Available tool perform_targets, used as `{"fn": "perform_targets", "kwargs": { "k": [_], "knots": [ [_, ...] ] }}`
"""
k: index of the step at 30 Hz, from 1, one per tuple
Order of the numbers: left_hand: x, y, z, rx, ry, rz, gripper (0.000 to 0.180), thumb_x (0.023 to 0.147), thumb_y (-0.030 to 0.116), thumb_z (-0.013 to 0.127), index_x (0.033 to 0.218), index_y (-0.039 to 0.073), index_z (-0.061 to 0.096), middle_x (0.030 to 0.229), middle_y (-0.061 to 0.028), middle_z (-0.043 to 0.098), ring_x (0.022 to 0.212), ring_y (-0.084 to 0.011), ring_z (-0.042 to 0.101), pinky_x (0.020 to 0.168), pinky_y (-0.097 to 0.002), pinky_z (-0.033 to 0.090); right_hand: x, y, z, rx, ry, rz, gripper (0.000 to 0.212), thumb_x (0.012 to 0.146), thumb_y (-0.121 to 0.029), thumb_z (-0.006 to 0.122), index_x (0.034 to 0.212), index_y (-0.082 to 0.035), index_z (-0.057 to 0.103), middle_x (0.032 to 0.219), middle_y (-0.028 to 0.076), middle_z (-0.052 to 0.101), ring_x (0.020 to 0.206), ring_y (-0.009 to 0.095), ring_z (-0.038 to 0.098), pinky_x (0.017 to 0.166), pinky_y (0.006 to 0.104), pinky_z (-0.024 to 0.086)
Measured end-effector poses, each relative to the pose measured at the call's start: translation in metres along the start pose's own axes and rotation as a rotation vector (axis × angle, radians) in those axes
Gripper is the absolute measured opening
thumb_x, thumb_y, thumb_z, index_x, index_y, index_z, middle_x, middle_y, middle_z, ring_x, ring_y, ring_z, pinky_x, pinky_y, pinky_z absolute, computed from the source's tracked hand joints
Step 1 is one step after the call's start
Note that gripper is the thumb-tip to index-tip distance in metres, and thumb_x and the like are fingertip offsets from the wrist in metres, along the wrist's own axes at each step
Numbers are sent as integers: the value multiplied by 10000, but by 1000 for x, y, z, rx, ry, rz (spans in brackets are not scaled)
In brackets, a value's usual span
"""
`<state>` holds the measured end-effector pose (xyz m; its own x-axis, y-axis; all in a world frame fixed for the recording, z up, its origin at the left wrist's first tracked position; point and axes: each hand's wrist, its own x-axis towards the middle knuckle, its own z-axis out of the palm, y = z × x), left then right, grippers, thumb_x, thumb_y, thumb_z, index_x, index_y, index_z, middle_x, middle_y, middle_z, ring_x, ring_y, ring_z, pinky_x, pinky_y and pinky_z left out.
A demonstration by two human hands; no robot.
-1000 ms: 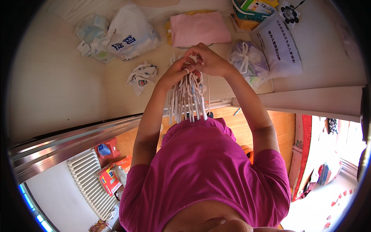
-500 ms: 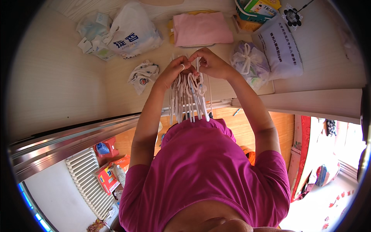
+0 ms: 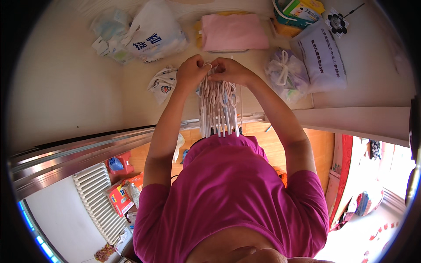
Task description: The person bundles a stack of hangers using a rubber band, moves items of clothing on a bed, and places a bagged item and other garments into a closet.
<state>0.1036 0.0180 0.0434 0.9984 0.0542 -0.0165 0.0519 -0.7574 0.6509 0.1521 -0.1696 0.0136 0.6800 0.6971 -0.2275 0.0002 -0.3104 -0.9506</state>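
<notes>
A bunch of white clothes hangers (image 3: 218, 103) hangs below my two hands, close in front of my magenta shirt, its hooks crowded together at the top. My left hand (image 3: 191, 72) is closed at the left of the bunch, with a pale curved hook showing by its fingertips. On the other side my right hand (image 3: 232, 71) has its fingers bent and closed over the hanger tops. The fingertips of both hands nearly meet. Exactly how many hooks each one grips is hidden.
Beyond my hands a wooden shelf (image 3: 136, 87) holds a white plastic bag (image 3: 155, 33), folded pink cloth (image 3: 234, 33), a crumpled printed cloth (image 3: 163, 83), a knotted clear bag (image 3: 287, 72), a pale package (image 3: 322, 57) and a teal basket (image 3: 289, 18). A metal rail (image 3: 83, 153) edges the shelf.
My left hand has shifted left and away from me, its back turning more upward. My right hand has curled lower over the hanger tops. The hangers hang closer together.
</notes>
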Motion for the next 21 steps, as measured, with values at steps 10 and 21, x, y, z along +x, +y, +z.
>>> {"fn": "perform_targets", "kwargs": {
  "k": [10, 21],
  "knots": [
    [18, -25, 3, -880, -232, -328, 227, 883, 195, 689, 741, 104, 538, 651, 3, 537, 515, -113, 535, 476, -245, 417, 0, -7, 0, 126, -243, 68, 344, 896, -230, 669, 1196, -62, 661, 1038, 34, 682, 968, 111, 597, 860, 270, 472],
    [6, -40, 25, -1333, -211, -446, 208, 883, 282, 737, 889, 121, 605, 909, -55, 696, 828, -188, 676, 779, -310, 545, -2, -7, -1, -13, -301, 56, 266, 897, -229, 638, 1089, -69, 730, 999, 36, 702, 933, 117, 610, 866, 258, 472]
  ]
}}
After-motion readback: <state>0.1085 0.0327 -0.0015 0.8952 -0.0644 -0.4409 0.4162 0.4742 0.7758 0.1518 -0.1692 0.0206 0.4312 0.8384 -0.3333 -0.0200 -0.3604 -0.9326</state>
